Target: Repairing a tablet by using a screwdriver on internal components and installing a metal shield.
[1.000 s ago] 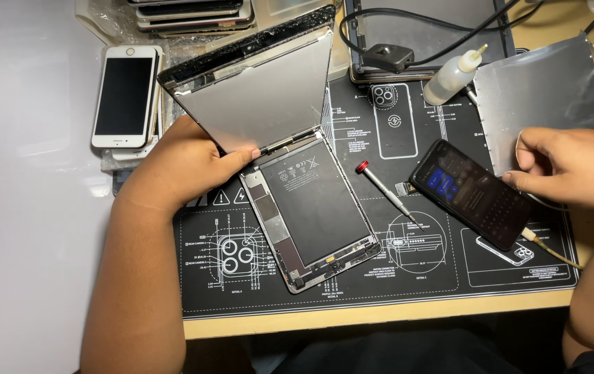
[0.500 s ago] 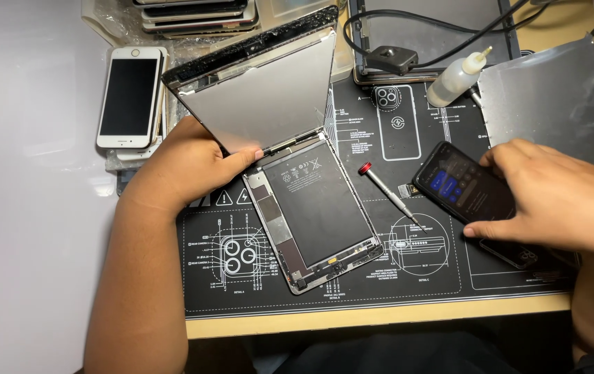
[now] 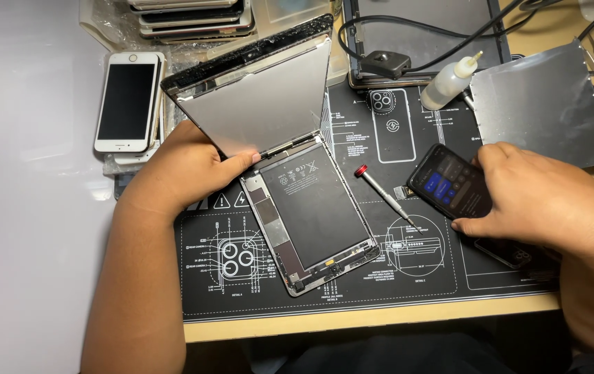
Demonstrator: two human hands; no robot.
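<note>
I have the opened tablet (image 3: 314,211) lying on the black repair mat (image 3: 408,291) on the counter. My left hand (image 3: 186,170) grips the lifted screen panel (image 3: 262,97) at its hinge edge, propping it up. My right hand (image 3: 539,197), right of the tablet, closes around a lit dark phone (image 3: 449,183). A red-capped screwdriver (image 3: 387,197) lies between tablet and phone. I judge this the screen-separation step; next needs a steady panel.

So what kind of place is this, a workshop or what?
Most likely an electronics repair bench. An opened tablet lies on a black repair mat printed with phone diagrams, a small screwdriver rests beside it, and a stack of devices sits at the back.
</note>
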